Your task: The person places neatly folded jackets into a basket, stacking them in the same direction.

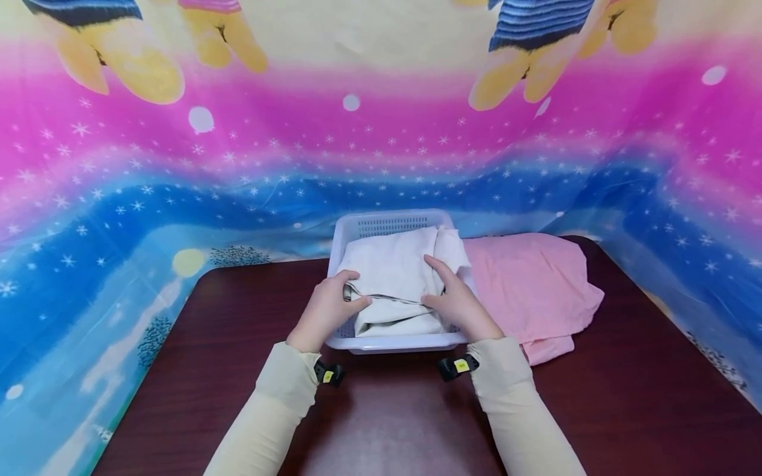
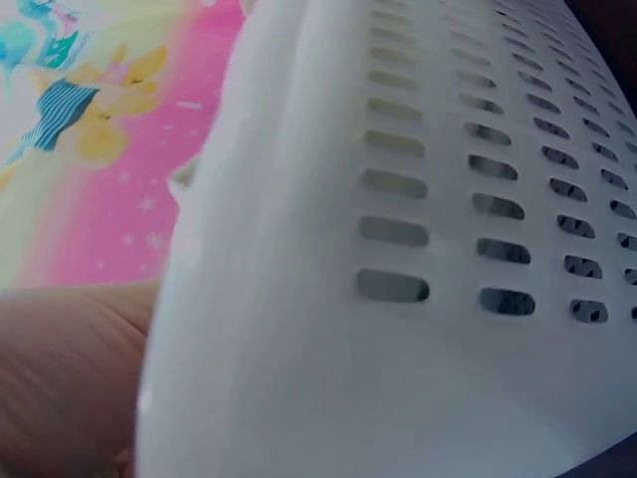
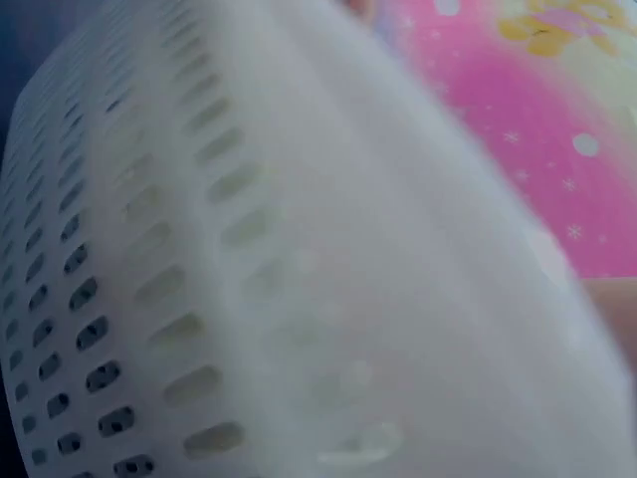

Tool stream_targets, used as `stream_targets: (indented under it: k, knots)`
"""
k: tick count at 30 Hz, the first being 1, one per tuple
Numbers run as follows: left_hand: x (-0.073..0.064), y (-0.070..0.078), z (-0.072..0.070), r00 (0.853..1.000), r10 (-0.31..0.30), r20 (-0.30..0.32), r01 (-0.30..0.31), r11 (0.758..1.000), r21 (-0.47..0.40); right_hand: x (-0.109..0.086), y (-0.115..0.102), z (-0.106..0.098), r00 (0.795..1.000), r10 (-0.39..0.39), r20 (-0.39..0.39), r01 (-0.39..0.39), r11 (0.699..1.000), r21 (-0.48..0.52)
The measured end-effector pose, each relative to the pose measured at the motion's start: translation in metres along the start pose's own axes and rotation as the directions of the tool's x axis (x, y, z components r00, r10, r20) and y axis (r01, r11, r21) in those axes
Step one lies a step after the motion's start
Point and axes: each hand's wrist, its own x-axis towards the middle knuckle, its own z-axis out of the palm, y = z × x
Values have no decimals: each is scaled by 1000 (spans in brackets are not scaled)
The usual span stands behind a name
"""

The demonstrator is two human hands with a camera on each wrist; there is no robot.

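A folded off-white cloth (image 1: 389,264) lies in a white plastic basket (image 1: 389,342), its layered front edge facing me. My left hand (image 1: 327,305) holds the cloth's left side, thumb on the front layers and fingers at the upper edge. On the opposite side my right hand (image 1: 461,304) grips the cloth, with the index finger along its top and the thumb near the front fold. Other fingertips are hidden by cloth and hands. Both wrist views are filled by the slotted basket wall (image 2: 299,378), blurred in the right wrist view (image 3: 398,299).
A pink cloth (image 1: 530,284) lies on the dark red-brown table (image 1: 238,396), right beside the basket. Behind the table and along both sides hangs a colourful printed curtain (image 1: 381,145). The basket stands near the table's back edge.
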Motion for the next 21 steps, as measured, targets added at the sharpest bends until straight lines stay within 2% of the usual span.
stream_targets:
  k: [5, 10, 15, 21]
  knots:
    - [-2, 3, 4, 1000, -7, 1, 6, 999, 52, 3, 3, 5, 999, 11, 34, -10, 1000, -18]
    - [-6, 3, 8, 1000, 9, -16, -8, 993, 117, 4, 3, 8, 995, 37, 90, -39, 999, 21]
    - [-10, 6, 10, 999, 23, -32, -16, 983, 185, 6, 1, 9, 991, 28, 128, -26, 999, -20]
    - [-11, 8, 14, 999, 23, -35, -15, 978, 206, 9, 2, 11, 988, 40, 152, -33, 998, -48]
